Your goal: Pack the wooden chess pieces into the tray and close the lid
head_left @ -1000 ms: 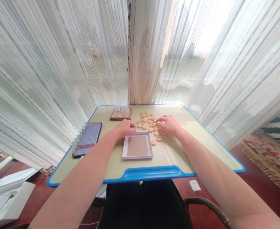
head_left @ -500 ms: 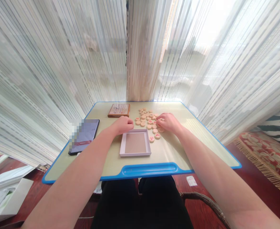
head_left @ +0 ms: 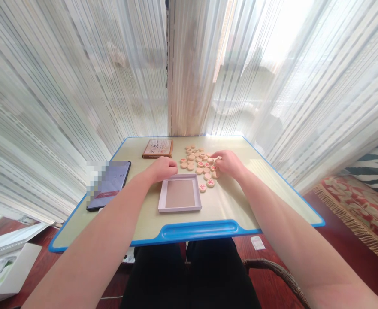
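My right hand [head_left: 229, 165] is over the right side of a loose spread of round wooden Chinese chess pieces [head_left: 200, 164]. Its index finger reaches out to the left, apart from the thumb, and the fingertips touch or hover just above the pieces. Some pieces show red characters; others look plain on top. My left hand [head_left: 164, 168] rests curled into a fist by the far left corner of a shallow white open box [head_left: 179, 209]. No object shows in that fist, though its fingertips are partly hidden. Two red-marked pieces lie beside the box's right wall.
A brown box lid with dark writing [head_left: 158, 148] lies at the back left. On the left side is a tablet [head_left: 114, 182], partly pixelated. The table [head_left: 266, 201] has a blue rim and a blue front groove [head_left: 198, 228]. Striped curtains hang behind it.
My right index finger has stretched out to the left, away from the thumb, over the pieces. My left hand stays curled by the box. The view has shifted slightly.
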Tool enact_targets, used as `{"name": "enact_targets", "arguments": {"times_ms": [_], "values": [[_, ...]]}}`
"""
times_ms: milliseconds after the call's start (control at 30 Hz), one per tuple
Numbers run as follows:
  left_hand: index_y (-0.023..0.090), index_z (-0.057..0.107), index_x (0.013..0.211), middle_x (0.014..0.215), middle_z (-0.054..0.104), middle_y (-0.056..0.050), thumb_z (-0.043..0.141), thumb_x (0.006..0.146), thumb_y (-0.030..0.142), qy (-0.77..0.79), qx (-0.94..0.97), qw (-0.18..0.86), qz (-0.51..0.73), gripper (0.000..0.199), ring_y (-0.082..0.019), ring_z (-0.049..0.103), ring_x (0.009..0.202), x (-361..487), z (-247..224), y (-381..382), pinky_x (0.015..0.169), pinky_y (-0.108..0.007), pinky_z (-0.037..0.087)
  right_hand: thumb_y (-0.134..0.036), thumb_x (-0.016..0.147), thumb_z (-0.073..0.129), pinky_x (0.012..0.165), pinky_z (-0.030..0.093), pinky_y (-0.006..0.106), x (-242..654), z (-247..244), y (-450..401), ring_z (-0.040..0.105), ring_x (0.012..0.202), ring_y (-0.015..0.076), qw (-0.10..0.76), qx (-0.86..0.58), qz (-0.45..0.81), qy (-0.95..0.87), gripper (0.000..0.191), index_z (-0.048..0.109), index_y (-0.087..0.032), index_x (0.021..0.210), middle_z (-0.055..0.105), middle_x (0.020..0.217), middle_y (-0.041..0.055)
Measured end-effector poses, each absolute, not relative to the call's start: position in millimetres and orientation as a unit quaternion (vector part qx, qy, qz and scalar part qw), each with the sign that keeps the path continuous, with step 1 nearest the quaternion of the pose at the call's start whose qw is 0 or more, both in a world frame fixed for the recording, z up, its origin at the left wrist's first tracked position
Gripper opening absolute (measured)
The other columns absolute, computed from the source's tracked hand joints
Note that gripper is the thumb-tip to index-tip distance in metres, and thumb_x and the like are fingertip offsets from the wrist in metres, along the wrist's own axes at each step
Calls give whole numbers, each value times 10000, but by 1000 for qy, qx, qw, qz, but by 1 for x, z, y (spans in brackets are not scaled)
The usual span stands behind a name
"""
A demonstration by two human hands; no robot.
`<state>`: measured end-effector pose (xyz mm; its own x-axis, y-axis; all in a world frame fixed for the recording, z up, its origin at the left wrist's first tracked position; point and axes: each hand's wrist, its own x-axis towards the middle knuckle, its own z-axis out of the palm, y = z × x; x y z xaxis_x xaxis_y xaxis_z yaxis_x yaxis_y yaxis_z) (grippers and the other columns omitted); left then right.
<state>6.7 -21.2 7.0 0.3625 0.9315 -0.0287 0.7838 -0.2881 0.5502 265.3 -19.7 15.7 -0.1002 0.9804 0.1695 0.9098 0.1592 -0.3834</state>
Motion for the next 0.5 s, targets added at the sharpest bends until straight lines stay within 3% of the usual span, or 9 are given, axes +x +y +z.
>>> {"name": "enact_targets", "arguments": {"times_ms": [167, 500], "values": [[153, 612, 586, 594, 530, 4, 451, 603, 266, 542, 792, 240, 144, 197, -127, 456, 598, 7, 5, -19, 507, -232, 311, -237, 685, 578, 533, 388, 218, 272, 33, -30, 580, 645, 144, 127, -640, 158, -741, 249, 725, -183, 879, 680, 771, 35], [155, 601, 573, 559, 498, 14, 459, 551, 235, 538, 780, 294, 129, 164, -119, 438, 567, 6, 10, -21, 497, -230, 310, -311, 702, 609, 522, 373, 222, 267, 22, -26, 582, 684, 147, 108, -653, 146, -735, 236, 697, -196, 889, 695, 859, 45]]}}
